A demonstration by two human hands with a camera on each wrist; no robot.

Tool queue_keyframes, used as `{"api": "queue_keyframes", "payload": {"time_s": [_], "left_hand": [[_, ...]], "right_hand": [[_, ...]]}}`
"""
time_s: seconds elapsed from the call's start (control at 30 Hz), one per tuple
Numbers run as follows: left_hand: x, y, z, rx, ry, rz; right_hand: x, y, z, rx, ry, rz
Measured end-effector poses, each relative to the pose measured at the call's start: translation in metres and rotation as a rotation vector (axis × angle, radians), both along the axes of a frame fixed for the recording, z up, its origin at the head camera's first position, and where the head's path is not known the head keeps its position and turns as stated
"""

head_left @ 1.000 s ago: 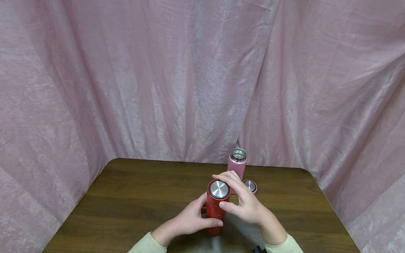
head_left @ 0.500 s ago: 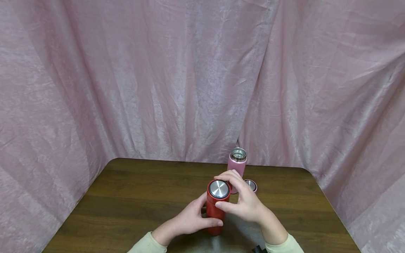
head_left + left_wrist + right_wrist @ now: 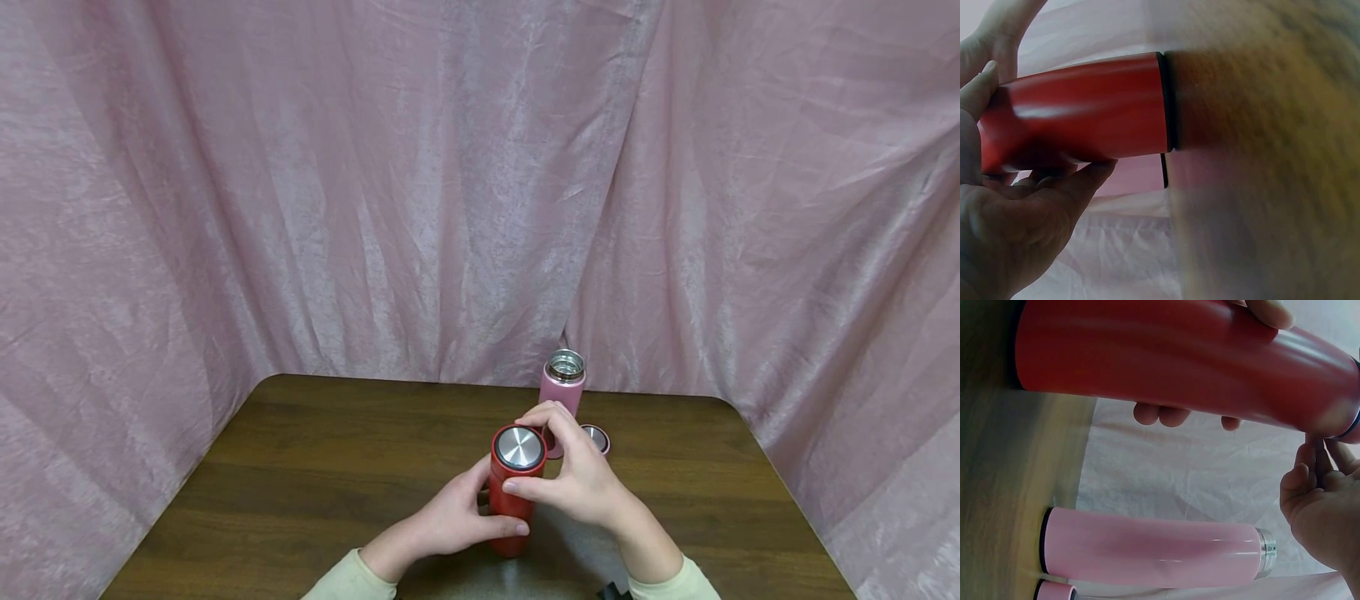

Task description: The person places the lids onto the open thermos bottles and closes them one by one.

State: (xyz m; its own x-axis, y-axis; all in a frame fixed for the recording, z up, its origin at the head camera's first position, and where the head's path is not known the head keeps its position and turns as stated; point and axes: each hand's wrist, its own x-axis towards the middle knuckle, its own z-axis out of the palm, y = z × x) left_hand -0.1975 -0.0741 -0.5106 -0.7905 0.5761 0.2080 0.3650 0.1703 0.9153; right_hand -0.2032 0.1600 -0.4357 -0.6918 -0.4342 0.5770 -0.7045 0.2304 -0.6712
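A red thermos (image 3: 512, 500) with a brushed-metal disc on its lid (image 3: 520, 448) stands upright on the table. My left hand (image 3: 457, 515) grips its body, thumb across the front and fingers wrapped behind, as the left wrist view also shows. My right hand (image 3: 577, 475) holds the lid between the thumb at the near side and curled fingers at the far side. Behind the right hand is a pink thermos (image 3: 564, 392), uncapped, its steel mouth showing. Its pink lid (image 3: 596, 439) lies on the table to the right of it, partly covered by the right hand.
The brown wooden table (image 3: 360, 450) has rounded far corners. Pink curtains (image 3: 450, 183) hang behind it and at both sides. A small black object (image 3: 613, 592) shows beside the right sleeve at the lower edge.
The right hand has turned around the red thermos's lid: its thumb slid left across the front and its fingertips shifted right at the back. The left hand stayed in place.
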Motion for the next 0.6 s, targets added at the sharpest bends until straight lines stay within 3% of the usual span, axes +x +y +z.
{"api": "queue_keyframes", "payload": {"time_s": [0.37, 0.6], "left_hand": [[0.001, 0.0011, 0.0017, 0.015, 0.005, -0.011], [0.001, 0.0, 0.0011, 0.018, -0.005, -0.009]], "right_hand": [[0.0039, -0.0046, -0.0013, -0.013, -0.023, -0.039], [0.0034, 0.0003, 0.0001, 0.023, -0.008, 0.062]]}}
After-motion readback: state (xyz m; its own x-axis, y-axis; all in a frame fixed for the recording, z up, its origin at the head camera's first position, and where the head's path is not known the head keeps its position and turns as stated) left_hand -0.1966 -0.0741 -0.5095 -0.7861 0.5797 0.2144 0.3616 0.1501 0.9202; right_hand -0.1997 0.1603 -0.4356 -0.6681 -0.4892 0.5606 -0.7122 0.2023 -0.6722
